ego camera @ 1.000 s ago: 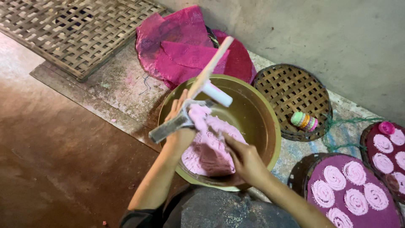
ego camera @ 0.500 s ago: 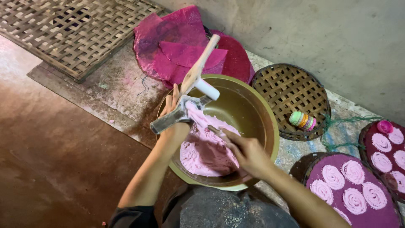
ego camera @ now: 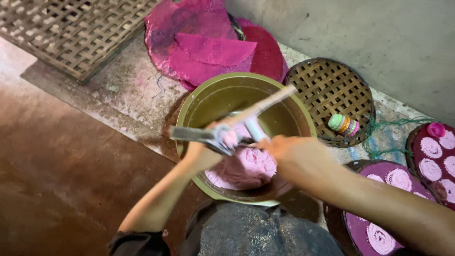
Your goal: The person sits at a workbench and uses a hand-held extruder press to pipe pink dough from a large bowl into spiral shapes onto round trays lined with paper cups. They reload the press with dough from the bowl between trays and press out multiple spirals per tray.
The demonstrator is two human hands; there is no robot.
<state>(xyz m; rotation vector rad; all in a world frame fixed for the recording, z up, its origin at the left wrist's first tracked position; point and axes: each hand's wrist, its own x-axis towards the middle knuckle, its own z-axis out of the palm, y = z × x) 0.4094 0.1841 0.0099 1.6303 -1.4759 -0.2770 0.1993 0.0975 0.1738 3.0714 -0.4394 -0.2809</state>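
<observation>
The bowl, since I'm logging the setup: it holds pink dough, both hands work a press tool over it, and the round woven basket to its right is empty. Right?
Not quite. In the head view the round woven basket is not empty: a small striped spool lies in it. The rest stands: the bowl holds pink dough, and the left hand and right hand work the press tool over it.

The round olive-green metal bowl (ego camera: 289,111) is closed in behind by crumpled pink cloths (ego camera: 208,52) and on the right by a round woven bamboo tray (ego camera: 327,85). Bare brown floor (ego camera: 61,166) is left free on the left.
</observation>
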